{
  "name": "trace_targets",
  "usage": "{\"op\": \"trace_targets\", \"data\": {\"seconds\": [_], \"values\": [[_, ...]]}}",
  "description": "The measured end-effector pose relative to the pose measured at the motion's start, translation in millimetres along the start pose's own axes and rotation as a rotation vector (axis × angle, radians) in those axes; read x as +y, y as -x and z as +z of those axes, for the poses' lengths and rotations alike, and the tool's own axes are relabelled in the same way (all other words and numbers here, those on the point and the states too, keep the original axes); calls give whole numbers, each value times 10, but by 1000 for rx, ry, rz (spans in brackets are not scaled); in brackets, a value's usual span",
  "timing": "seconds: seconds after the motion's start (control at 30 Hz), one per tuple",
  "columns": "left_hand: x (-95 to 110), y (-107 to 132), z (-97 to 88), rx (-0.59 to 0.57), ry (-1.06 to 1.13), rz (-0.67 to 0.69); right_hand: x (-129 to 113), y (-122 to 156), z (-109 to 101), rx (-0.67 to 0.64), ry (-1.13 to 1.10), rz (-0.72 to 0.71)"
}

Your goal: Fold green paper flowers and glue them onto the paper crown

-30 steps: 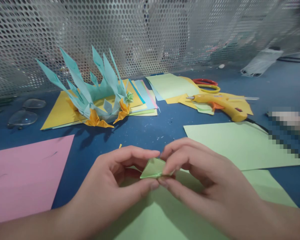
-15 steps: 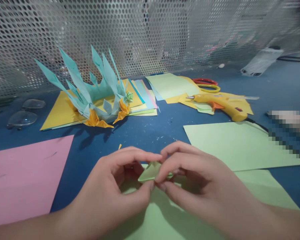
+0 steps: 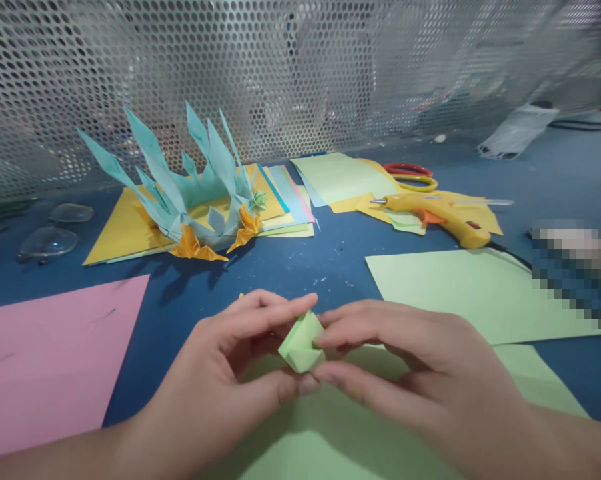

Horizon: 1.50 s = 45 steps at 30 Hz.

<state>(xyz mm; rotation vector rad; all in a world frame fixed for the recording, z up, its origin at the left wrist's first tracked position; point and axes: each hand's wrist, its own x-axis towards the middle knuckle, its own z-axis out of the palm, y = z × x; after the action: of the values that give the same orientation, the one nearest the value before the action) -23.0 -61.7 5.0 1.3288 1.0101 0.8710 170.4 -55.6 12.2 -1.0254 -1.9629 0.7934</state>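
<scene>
A small folded piece of light green paper (image 3: pixel 303 343) is held up between both hands, just above a green sheet (image 3: pixel 330 433). My left hand (image 3: pixel 230 360) grips its left side, thumb below and fingers along the top edge. From the right, my right hand (image 3: pixel 410 373) pinches it between thumb and forefinger. The other fingers of both hands are partly hidden. Beyond them stands a paper crown (image 3: pixel 200 193) with tall light-blue points, orange folded pieces (image 3: pixel 195 244) and a small green folded flower (image 3: pixel 260 199) on its rim.
Pink paper (image 3: pixel 55 360) lies at left, below eyeglasses (image 3: pixel 50 240). Yellow and pastel sheets (image 3: pixel 111 230) are under the crown. On the right are a yellow glue gun (image 3: pixel 440 213), scissors (image 3: pixel 414 181), another green sheet (image 3: pixel 460 293) and a blurred-out item (image 3: pixel 575 267). Perforated metal mesh (image 3: pixel 260 67) stands behind.
The folded green paper has been tilted up and now shows a diamond-shaped face with a folded pocket. My right fingers have shifted to its right edge; the left forefinger has lifted slightly.
</scene>
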Motion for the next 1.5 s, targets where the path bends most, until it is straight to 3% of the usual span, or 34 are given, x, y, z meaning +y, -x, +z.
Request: {"op": "trace_targets", "data": {"seconds": [0.33, 0.53, 0.8, 1.03, 1.17, 1.33, 1.5], "values": [[5, -24, 55, 143, 216, -34, 0, 39, -3, -1, 68, -53], [20, 18, 10, 127, -28, 7, -16, 46, -5, -71, 70, -99], [24, -3, 23, 80, -40, 2, -23, 60, -26, -121, 129, -100], [6, -2, 1, 15, -205, 21, 14, 103, -32, -77, 325, -310], [1, -15, 19, -18, -249, 5, 53, 119, 36, -61, 374, -354], [8, -20, 41, -112, -214, -58, 76, 109, 49, -103, 310, -283], [25, -18, 41, -108, -311, -84, 56, 97, -26, -230, 245, -173]]}}
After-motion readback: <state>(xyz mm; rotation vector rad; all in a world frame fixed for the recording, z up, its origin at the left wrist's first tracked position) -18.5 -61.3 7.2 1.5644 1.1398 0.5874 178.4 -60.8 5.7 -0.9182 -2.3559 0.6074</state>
